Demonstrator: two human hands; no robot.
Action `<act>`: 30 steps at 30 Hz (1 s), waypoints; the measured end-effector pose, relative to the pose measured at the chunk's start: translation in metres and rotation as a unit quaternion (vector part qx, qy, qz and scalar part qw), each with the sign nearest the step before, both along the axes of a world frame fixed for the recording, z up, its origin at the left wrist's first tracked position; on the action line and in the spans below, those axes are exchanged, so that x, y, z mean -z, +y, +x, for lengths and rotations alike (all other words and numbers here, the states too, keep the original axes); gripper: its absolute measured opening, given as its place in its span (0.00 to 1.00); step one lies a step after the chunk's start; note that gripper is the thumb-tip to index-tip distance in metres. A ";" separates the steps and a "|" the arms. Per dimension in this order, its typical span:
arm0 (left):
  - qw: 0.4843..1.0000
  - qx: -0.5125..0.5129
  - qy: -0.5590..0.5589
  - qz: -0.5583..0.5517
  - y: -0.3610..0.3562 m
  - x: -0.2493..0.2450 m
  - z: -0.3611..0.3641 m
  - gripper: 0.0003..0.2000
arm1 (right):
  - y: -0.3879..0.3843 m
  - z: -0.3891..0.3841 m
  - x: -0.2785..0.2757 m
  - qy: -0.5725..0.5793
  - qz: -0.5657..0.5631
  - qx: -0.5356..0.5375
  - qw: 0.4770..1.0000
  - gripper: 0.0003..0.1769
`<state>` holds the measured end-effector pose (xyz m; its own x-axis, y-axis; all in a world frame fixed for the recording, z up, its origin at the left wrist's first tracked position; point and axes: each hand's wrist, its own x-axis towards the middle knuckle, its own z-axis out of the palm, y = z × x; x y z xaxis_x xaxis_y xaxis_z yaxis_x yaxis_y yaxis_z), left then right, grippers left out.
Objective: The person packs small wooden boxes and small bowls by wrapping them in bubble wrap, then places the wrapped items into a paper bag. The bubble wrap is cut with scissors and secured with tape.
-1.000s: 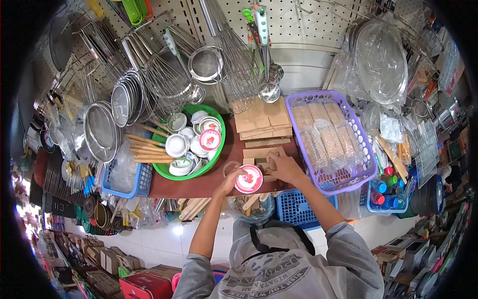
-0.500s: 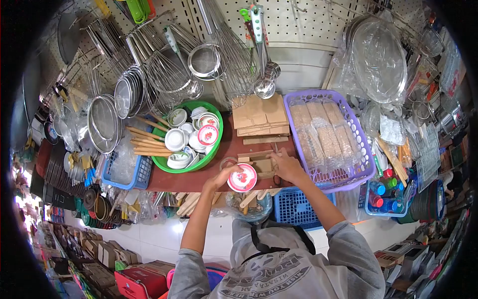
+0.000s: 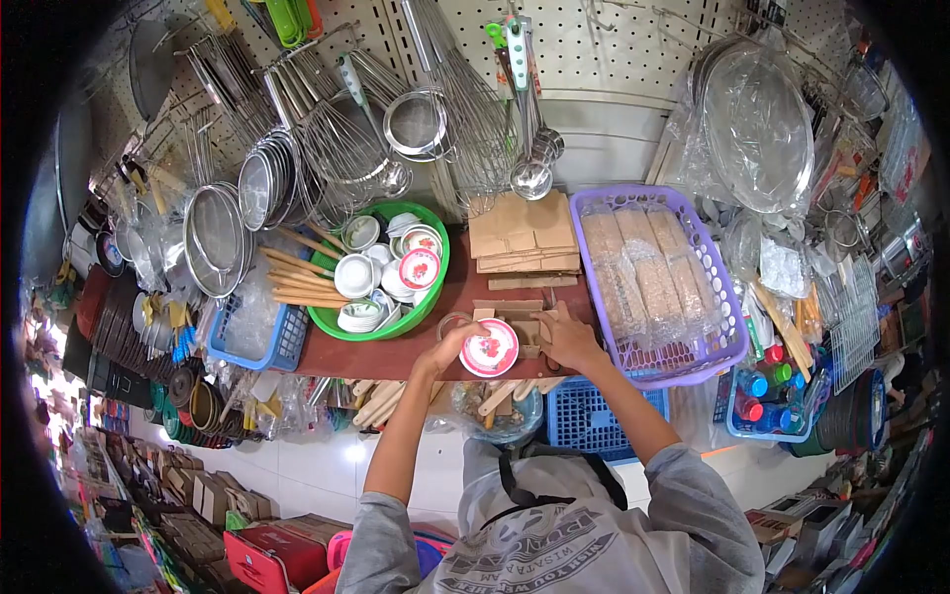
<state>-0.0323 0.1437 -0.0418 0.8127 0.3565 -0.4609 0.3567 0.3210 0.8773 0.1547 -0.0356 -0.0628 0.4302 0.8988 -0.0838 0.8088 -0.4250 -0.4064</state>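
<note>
My left hand (image 3: 450,351) grips a small bowl (image 3: 489,349) by its edge, thumb over the rim. The bowl has a pink rim and red flowers inside, and is tipped toward me. My right hand (image 3: 572,340) is closed at the right side of a small open cardboard box (image 3: 508,309), just behind the bowl. Its fingertips are partly hidden against the cardboard. A roll of tape (image 3: 455,323) lies behind my left hand. Left of the hands, a green basin (image 3: 442,259) holds several similar bowls and white cups.
Flat cardboard pieces (image 3: 522,233) are stacked at the back. A purple basket (image 3: 734,342) with wrapped blocks stands right, a blue basket (image 3: 284,342) left. Whisks (image 3: 473,129), ladles (image 3: 531,178) and strainers (image 3: 214,238) hang above. Wooden handles (image 3: 381,404) stick out below the table edge.
The view has shifted slightly, moving most things a little to the right. The bowl stays in my left hand, and my right hand remains at the cardboard box, slightly lower in view.
</note>
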 end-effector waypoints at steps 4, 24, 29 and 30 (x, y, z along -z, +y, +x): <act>0.998 -0.042 -0.045 0.025 0.009 0.019 -0.007 0.18 | 0.002 0.004 0.007 0.009 0.021 -0.008 1.000 0.28; 0.990 -0.119 -0.044 -0.060 0.026 0.052 -0.029 0.19 | 0.011 0.017 -0.001 0.006 0.148 -0.012 0.989 0.35; 0.992 -0.127 0.006 0.021 0.037 0.094 -0.032 0.21 | 0.009 0.015 -0.007 -0.052 0.148 -0.038 0.987 0.38; 0.991 -0.124 0.013 0.045 0.041 0.105 -0.032 0.21 | 0.009 0.015 -0.008 -0.076 0.148 -0.050 0.985 0.39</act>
<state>-0.0646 0.1848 -0.1467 0.6826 0.5852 -0.4377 0.2998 0.3219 0.8980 0.1701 -0.0269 -0.0549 0.3253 0.9128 0.2468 0.9017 -0.2208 -0.3717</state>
